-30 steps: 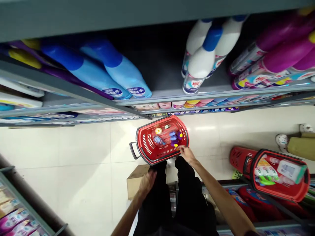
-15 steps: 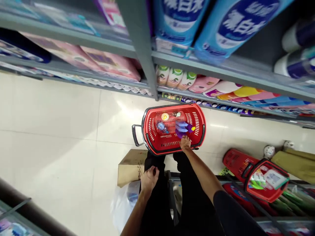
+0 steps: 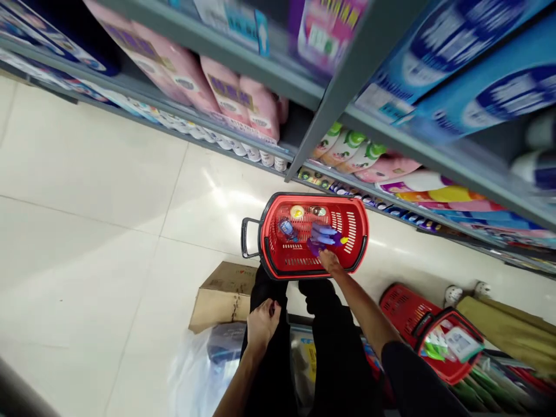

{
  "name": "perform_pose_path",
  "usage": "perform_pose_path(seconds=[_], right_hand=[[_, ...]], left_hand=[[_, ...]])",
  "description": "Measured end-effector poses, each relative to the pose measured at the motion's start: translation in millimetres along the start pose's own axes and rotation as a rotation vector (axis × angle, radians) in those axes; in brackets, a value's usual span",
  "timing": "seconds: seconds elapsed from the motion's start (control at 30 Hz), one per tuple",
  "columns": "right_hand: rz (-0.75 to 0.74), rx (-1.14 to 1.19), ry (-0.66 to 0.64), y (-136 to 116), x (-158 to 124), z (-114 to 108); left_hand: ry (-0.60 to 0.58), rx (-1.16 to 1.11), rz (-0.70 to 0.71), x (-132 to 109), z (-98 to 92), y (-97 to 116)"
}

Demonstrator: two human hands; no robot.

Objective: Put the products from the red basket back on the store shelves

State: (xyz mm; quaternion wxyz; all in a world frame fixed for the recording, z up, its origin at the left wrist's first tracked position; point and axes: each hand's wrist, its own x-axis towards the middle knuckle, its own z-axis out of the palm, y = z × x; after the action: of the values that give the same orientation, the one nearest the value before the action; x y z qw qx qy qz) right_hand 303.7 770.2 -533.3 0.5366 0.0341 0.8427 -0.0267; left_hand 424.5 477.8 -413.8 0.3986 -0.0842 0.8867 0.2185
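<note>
A red shopping basket (image 3: 270,255) with black rims and a black handle stands in front of my knees. My right hand (image 3: 330,260) reaches over its near rim, fingers closed on purple rubber gloves (image 3: 324,233) inside. A yellow bit shows at the gloves' right end. Beside them in the basket lie a small item with a blue label (image 3: 286,227), a round yellow-and-white item (image 3: 297,212) and a small dark item with a pale label (image 3: 318,211). Above my thigh, my left hand (image 3: 263,319) is curled into a loose fist; nothing shows in it.
Shelves of bottles (image 3: 391,150) and pink packs (image 3: 234,95) rise ahead. A cardboard box (image 3: 223,292) and a clear plastic bag (image 3: 204,365) sit by my left leg. To the right, another red basket (image 3: 452,341) holds goods near a person's olive-clothed legs (image 3: 508,324).
The view has tilted, so the shelves slant more steeply. My right hand stays at the gloves, slightly lower in the basket picture. The left fist is nearly unchanged.
</note>
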Motion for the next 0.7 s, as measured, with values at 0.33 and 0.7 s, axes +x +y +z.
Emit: perform_pose_path(seconds=[0.33,0.7], right_hand=[[-0.345,0.163,0.335,-1,-315,-98],[-0.591,0.93,0.779,51,-650,-208]], left_hand=[[-0.046,-0.122,0.426,-36,-66.6,86],[-0.278,-0.672,0.639,-291,-232.0,260]])
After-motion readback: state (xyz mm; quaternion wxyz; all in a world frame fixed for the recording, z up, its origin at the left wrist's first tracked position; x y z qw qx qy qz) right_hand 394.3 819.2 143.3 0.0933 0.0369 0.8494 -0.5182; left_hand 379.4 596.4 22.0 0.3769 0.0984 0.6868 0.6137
